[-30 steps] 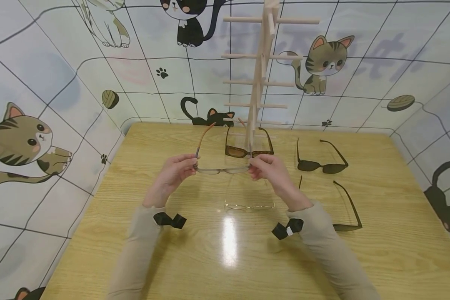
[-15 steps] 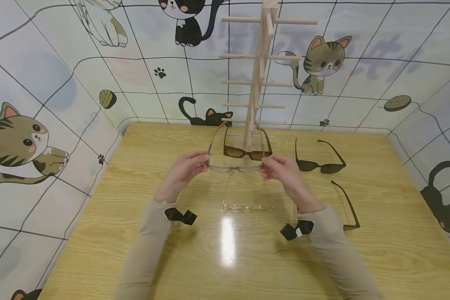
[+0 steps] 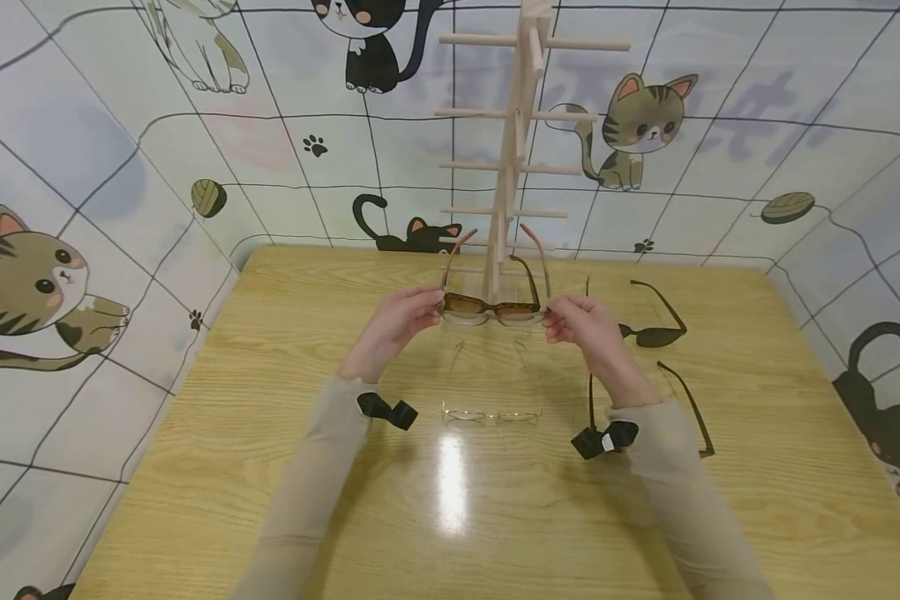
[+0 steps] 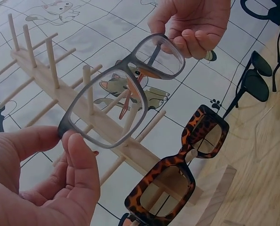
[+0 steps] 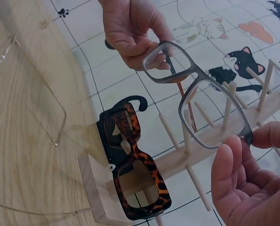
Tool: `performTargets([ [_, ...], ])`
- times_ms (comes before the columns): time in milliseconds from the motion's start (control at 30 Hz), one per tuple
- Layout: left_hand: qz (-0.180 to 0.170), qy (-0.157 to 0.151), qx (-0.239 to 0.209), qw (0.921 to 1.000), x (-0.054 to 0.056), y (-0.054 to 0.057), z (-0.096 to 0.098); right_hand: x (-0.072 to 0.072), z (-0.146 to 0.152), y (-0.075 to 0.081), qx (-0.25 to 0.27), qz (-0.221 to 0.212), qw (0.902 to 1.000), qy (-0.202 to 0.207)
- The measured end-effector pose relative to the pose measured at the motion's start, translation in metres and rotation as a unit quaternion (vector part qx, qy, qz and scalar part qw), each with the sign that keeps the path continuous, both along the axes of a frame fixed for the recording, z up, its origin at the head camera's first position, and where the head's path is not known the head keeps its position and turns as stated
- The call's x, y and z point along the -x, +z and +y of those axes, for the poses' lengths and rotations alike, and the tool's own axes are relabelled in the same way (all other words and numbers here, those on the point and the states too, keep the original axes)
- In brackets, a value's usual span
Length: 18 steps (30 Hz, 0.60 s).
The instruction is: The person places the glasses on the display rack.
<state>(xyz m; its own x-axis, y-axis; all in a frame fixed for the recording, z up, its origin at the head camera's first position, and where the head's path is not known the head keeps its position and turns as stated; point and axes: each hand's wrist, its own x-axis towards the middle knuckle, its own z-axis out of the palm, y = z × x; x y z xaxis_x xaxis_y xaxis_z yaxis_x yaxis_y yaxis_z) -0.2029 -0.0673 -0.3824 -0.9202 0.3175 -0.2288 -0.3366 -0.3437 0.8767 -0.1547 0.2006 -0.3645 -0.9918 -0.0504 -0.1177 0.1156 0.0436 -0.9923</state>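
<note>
Both hands hold a pair of grey-framed eyeglasses (image 5: 199, 74) with clear lenses, raised above the table. My left hand (image 3: 397, 325) pinches the left hinge corner between thumb and fingers. At the other corner, my right hand (image 3: 588, 335) grips the same way. The temples are unfolded and point away toward a wooden peg rack (image 3: 512, 142); their tips look orange-brown. Tortoiseshell sunglasses (image 4: 139, 190) hang low on the rack, just behind the eyeglasses in the head view. In both wrist views the two pairs appear apart.
Gold-rimmed eyeglasses (image 3: 492, 416) lie on the wooden table (image 3: 270, 467) nearer me. To the right are black sunglasses (image 3: 662, 337) and another dark pair (image 3: 693, 408), partly hidden by my right arm. Bare pegs (image 3: 585, 44) stick out of the rack above. A cat-print backdrop surrounds the table.
Both hands have moved right and farther from me with the grey eyeglasses, which now overlap the tortoiseshell sunglasses in the head view. The other glasses stay put.
</note>
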Motion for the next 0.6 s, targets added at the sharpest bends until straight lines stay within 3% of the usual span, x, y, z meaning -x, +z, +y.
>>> performTargets([
  [200,-0.005,0.015,-0.009,0.9998,0.014,0.003,0.011,0.019,0.007,-0.002,0.009,-0.006,0.9999,-0.013],
  [600,-0.029,0.101,-0.040,0.9937,0.030,0.002,0.024,0.046,0.008,-0.003,0.015,-0.030,0.9991,-0.025],
])
